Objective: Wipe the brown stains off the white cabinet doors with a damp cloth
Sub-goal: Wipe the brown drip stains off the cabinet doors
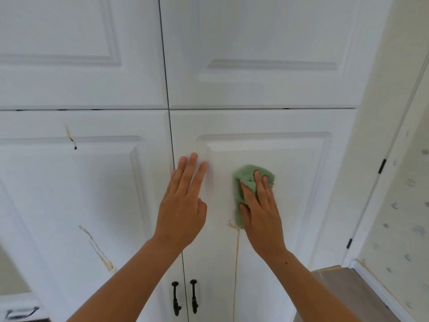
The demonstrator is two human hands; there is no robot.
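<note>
Upright, the crumpled green cloth (246, 189) lies long-axis vertical on the white panelled cabinet door (301, 182), pinned under the right hand's (262, 212) straight fingers. Beside it, the left hand (183, 205) rests flat and released; a brown drip stain (236, 259) runs below the cloth.

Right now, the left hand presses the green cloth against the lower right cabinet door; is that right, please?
Not quite: the head view shows the right hand pressing the green cloth against the lower right cabinet door; the left hand lies flat, empty.

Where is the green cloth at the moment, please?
In the head view, the green cloth is pressed flat against the lower right cabinet door under the right hand, just above a brown smear and right of the left hand.
</note>
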